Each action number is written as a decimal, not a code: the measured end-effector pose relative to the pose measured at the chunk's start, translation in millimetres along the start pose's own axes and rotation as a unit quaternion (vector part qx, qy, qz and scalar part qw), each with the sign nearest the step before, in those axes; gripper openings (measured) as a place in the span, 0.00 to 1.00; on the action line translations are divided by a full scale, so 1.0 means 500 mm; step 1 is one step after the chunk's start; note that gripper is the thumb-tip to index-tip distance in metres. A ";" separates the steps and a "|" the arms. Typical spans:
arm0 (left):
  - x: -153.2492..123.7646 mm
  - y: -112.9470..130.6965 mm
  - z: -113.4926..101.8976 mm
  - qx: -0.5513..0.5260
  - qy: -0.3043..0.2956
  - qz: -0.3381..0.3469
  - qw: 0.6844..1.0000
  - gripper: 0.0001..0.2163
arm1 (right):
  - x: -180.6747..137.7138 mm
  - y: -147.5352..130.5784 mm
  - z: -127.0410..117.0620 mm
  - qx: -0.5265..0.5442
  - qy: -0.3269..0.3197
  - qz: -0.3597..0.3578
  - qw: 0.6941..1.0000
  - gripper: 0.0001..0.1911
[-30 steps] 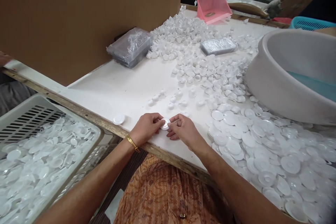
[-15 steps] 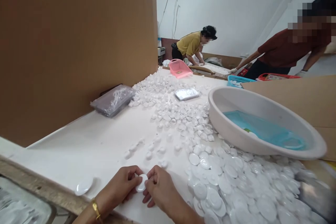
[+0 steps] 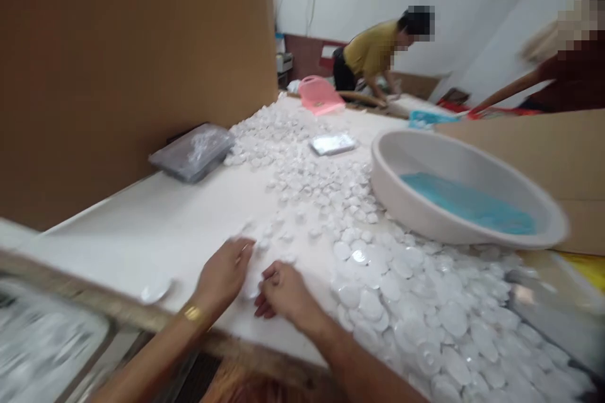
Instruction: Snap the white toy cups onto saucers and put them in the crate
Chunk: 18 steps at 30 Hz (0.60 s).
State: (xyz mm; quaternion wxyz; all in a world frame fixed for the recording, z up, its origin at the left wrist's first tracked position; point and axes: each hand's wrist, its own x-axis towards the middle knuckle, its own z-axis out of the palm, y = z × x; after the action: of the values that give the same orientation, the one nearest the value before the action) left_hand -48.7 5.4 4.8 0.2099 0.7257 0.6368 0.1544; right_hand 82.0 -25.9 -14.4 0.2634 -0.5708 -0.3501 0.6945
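My left hand (image 3: 229, 271), with a gold bracelet (image 3: 193, 313) at its wrist, reaches forward over the white table. Its fingertips are drawn together beside a few small white pieces (image 3: 262, 244); blur hides whether one is between them. My right hand (image 3: 286, 295) is closed, its fingers curled at the edge of a white disc (image 3: 252, 288) that is faint against the tabletop. Right of that hand spreads a heap of flat, glossy white discs (image 3: 406, 289). Another white disc (image 3: 155, 289) lies alone near the table's front edge, left of my left arm.
A big pale basin (image 3: 392, 201) holding blue mesh (image 3: 463, 201) stands at right. Cardboard (image 3: 142, 44) walls the left side. Farther back are a pink scoop (image 3: 319, 96), a shiny packet (image 3: 332, 143), a wrapped plastic stack (image 3: 193, 152) and small white pieces (image 3: 269, 132). Two people work beyond.
My left hand has come off the white disc and moved forward to the small pieces. My right hand stays near the disc. The head view has tilted down; the person at right has shifted rightward.
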 end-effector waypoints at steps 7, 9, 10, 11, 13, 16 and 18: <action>0.025 0.036 0.062 0.211 0.075 0.034 0.974 0.14 | -0.007 0.007 -0.011 0.012 -0.021 -0.007 1.000 0.04; 0.019 0.041 0.065 0.228 0.069 0.045 0.970 0.14 | -0.010 0.007 -0.012 0.017 -0.027 -0.001 0.999 0.04; 0.016 0.044 0.064 0.234 0.064 0.053 0.969 0.14 | -0.011 0.006 -0.012 0.020 -0.028 0.004 0.999 0.05; 0.015 0.047 0.062 0.237 0.057 0.063 0.968 0.15 | -0.011 0.006 -0.012 0.022 -0.027 0.008 0.999 0.05; 0.014 0.050 0.058 0.234 0.039 0.082 0.968 0.16 | -0.010 0.006 -0.013 0.025 -0.026 0.021 0.999 0.05; 0.021 0.048 0.056 0.222 0.013 0.096 0.970 0.17 | -0.005 0.005 -0.017 0.030 -0.030 0.042 0.998 0.06; 0.025 0.046 0.058 0.220 0.010 0.092 0.971 0.17 | -0.001 0.002 -0.018 0.036 -0.036 0.054 0.997 0.07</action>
State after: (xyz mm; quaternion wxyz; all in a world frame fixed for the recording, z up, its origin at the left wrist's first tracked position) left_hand -13.1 12.4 -9.1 0.0237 0.8077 0.5880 0.0359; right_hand 90.9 -25.2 -16.1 0.2332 -0.5536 -0.3028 0.7399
